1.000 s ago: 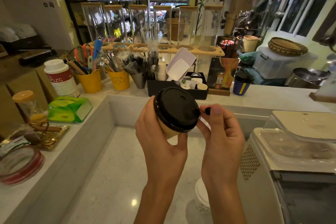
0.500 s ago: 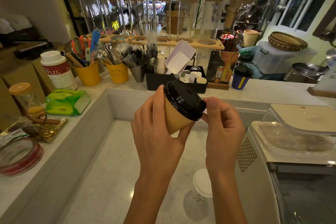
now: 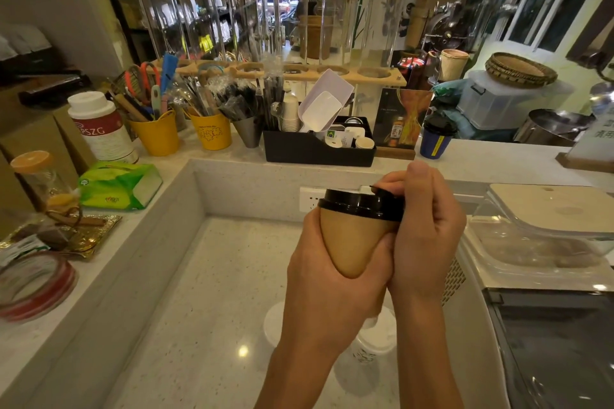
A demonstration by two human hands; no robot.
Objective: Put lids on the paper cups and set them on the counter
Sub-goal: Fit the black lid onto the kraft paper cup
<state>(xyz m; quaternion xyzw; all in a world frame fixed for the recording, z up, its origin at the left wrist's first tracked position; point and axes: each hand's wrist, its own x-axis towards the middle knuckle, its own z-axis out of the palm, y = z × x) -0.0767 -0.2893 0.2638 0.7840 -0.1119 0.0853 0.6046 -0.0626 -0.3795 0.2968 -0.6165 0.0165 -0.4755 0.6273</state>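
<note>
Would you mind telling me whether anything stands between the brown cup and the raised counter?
Nothing visible does: the brown paper cup is held directly before a bare stretch of raised counter, right of the blue lidded cup.

Left hand (image 3: 327, 279) curled, fingers wrapped, lower centre of frame. Right hand (image 3: 428, 229) pressed against it, thumb raised, fingers (image 3: 390, 180) bent inward.

A lidded cup (image 3: 435, 138) stands on the counter (image 3: 481, 159), right of the organiser box (image 3: 299, 149).
</note>
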